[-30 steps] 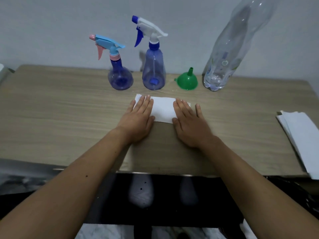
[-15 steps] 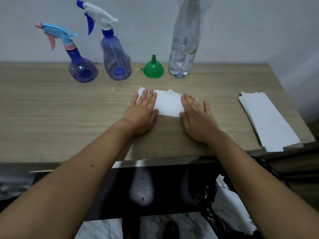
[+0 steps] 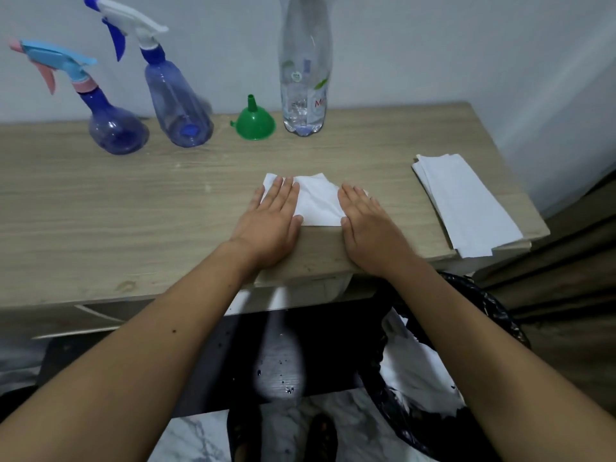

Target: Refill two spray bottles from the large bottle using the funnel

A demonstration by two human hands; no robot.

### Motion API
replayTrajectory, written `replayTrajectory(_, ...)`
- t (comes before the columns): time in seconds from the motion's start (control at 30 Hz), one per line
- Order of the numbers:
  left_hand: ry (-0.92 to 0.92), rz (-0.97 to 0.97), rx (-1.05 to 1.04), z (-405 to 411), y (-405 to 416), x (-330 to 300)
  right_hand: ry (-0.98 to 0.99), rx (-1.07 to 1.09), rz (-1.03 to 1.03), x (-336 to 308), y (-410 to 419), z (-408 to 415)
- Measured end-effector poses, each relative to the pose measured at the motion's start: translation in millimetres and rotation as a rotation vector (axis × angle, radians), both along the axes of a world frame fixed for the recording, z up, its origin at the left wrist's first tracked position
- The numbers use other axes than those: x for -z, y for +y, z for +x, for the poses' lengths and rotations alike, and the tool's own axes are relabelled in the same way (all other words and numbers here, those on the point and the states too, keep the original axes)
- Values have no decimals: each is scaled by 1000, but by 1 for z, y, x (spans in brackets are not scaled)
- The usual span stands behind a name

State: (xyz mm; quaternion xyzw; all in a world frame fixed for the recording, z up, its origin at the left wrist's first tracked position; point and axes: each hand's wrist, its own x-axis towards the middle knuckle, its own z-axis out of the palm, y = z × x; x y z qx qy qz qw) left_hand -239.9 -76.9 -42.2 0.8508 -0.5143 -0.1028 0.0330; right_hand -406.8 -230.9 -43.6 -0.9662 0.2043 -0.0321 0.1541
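Nearest, both hands lie flat, fingers straight and together, palms down on the desk [image 3: 100,208]. The left hand [image 3: 271,225] and the right hand [image 3: 370,228] each press one end of a white tissue [image 3: 316,203], which lies crumpled between them. Neither grip holds anything; both are spread and pressing.

Everything the task needs stands farther off, in a row along the back edge of the desk against the wall, well apart from the hands. The funnel [image 3: 255,123] sits mouth down, spout up, straight ahead and slightly left of the left hand. Just beside it to the right stands the large bottle [image 3: 305,78], upright, its long axis vertical, clear plastic with a little liquid visible at the bottom; its top is out of frame. It lies almost directly beyond the gap between the hands, so the right hand looks about as well placed for it as the left.

To the left of the funnel stands the taller spray bottle [image 3: 178,105], blue-tinted with a white and blue trigger head. Farther left is the round-bellied spray bottle [image 3: 115,128], with a light blue and pink head. Both still have their heads on and look nearly empty, so the left hand is nearer to them.

A stack of white paper [image 3: 466,205] lies at the right end of the desk.
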Motion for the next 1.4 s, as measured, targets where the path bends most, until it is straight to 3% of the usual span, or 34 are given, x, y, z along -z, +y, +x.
replayTrajectory(0.23,67,-115,30,-34,4,8,-73,38,53,3,2,-49)
replayTrajectory(0.6,208,-672,-2,-73,27,24,-534,268,176,7,34,-100)
replayTrajectory(0.73,217,-684,70,-94,29,17,-601,394,169,0,59,-123)
replayTrajectory(0.9,411,-655,187,-136,25,13,-608,488,171,10,76,-189)
replayTrajectory(1.07,449,-530,419,-194,13,38,-533,668,179,27,94,-268)
replayTrajectory(1.27,492,-510,478,-253,-5,69,-484,742,183,41,104,-322)
replayTrajectory(1.4,419,-470,516,-266,-6,81,-450,764,110,58,107,-341)
